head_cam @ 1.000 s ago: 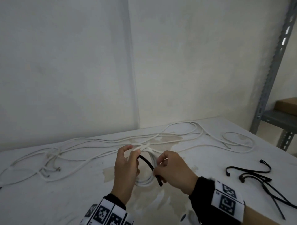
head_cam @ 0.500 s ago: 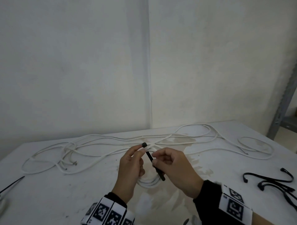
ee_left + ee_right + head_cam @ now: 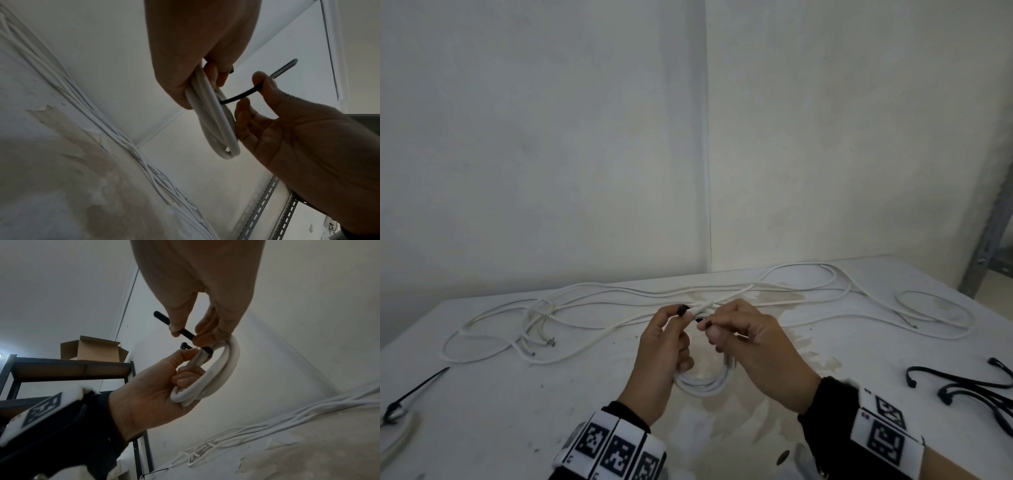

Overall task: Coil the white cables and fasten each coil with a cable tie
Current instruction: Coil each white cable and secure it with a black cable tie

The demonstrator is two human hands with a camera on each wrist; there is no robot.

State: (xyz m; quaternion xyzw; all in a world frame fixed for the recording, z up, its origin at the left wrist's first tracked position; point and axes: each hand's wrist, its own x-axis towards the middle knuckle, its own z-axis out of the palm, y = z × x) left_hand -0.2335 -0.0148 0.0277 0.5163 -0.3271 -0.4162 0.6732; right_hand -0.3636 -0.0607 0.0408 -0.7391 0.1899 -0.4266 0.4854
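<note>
While the left hand grips the coil and pinches the tie's head at its top, the right hand pinches the tie's tail just right of it, strap looped round the bundle. Head and tail tip sit close together, tail running up and away from the coil, so threading looks like a short leftward push by the right hand. Loose cables lie beyond on the table; spare ties sit at the right edge, well apart.

Dim, flat light; wrist views dark, backlit; wide-angle edge distortion.
</note>
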